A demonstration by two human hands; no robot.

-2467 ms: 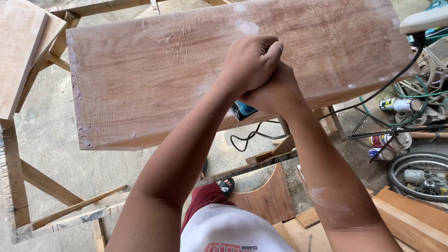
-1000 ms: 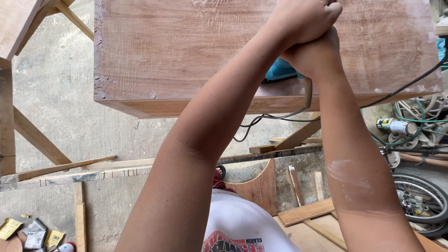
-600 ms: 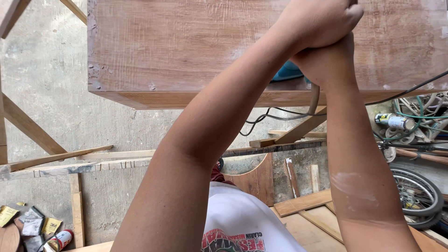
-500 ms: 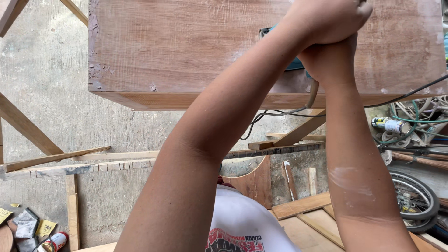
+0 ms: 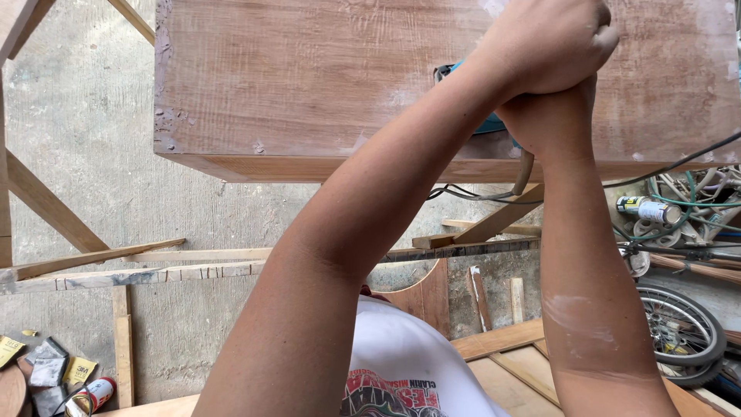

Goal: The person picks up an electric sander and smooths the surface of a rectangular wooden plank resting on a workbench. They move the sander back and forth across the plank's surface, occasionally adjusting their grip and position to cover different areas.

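Note:
A wide reddish wooden board (image 5: 309,85) lies flat across the top of the view, dusted white in spots. A teal power sander (image 5: 482,123) rests on its near right part, mostly hidden under my hands, with its cord (image 5: 523,174) hanging off the board's front edge. My left hand (image 5: 552,42) is clasped on top. Underneath, my right hand (image 5: 544,120) grips the sander. Both forearms stretch up from the bottom of the frame, the right one smeared with white dust.
Below the board is a concrete floor (image 5: 93,147) with wooden slats (image 5: 147,266) and frame pieces. Cans and scraps (image 5: 54,374) lie at the bottom left. A bicycle wheel (image 5: 679,332), a spray can (image 5: 648,208) and tangled cables sit at the right.
My clasped hands and the sander have slid rightward and farther along the board. The view has tilted down, so more floor and clutter show at the lower left.

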